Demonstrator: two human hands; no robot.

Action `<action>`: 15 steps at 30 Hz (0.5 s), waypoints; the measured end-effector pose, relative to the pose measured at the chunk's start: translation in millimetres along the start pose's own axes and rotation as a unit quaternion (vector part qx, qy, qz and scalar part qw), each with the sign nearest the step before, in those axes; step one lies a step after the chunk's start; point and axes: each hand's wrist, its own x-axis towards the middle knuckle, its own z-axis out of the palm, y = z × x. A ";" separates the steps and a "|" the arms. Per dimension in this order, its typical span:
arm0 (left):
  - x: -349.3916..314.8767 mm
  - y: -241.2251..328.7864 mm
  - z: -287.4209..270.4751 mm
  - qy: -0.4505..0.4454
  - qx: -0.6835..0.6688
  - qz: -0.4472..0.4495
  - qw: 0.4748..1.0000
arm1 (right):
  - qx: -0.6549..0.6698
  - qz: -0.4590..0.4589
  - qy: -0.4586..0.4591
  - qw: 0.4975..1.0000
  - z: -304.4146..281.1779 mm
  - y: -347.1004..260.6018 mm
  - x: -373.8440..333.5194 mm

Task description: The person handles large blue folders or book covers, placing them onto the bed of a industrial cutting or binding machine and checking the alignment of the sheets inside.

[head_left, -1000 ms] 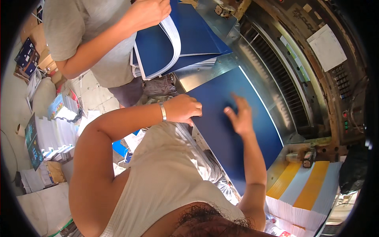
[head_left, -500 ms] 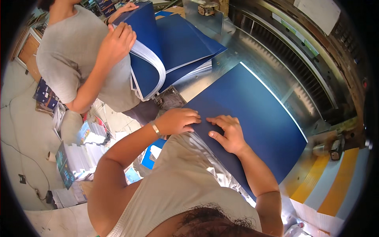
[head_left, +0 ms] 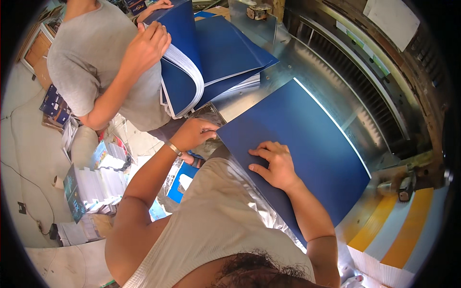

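A large dark blue sheet [head_left: 307, 149], with a white edge along its far right side, lies on the metal table in front of me. My left hand [head_left: 191, 134], a band at its wrist, is at the sheet's left corner, its fingers pinched together at the edge. My right hand [head_left: 276, 165] rests on top of the sheet near its front edge, thumb and fingers apart. At the upper left a co-worker's hand [head_left: 148, 45] bends back a thick stack of white-edged sheets with a blue top [head_left: 180, 41].
More blue sheets [head_left: 225, 48] lie piled beyond mine. A metal table surface [head_left: 288, 60] runs up to a machine with a toothed slot [head_left: 355, 72]. A yellow and grey striped panel [head_left: 391, 230] is at the right. Piles of booklets [head_left: 96, 189] stand at the lower left.
My left hand has drawn back leftward from the sheet's top to its corner. My right hand has slid slightly left. The co-worker still holds the bent stack.
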 end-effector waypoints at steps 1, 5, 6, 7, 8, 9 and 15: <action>0.5 2.9 1.1 0.003 -0.071 -0.025 0.997 | 0.006 0.003 0.001 1.000 0.5 1.5 -2.4; 4.5 5.9 2.0 0.004 -0.235 -0.052 0.971 | 0.017 0.014 -0.004 1.000 -0.5 0.6 -6.1; 6.6 4.7 3.6 0.005 -0.237 -0.052 0.970 | 0.016 0.013 -0.006 1.000 -2.0 -1.2 -7.1; 11.2 3.7 5.3 0.009 -0.252 -0.029 0.967 | 0.028 0.016 -0.004 0.999 -3.7 -3.5 -6.4; 16.9 4.2 6.5 0.011 -0.267 -0.007 0.964 | 0.041 0.021 -0.002 0.999 -4.8 -5.1 -6.2; 24.1 5.1 5.4 -0.009 -0.256 -0.015 0.967 | 0.040 0.023 -0.003 0.999 -3.6 -4.0 -5.3; 66.3 50.7 1.2 -0.033 -0.168 0.161 0.972 | 0.130 0.019 -0.014 0.991 1.4 14.2 -3.8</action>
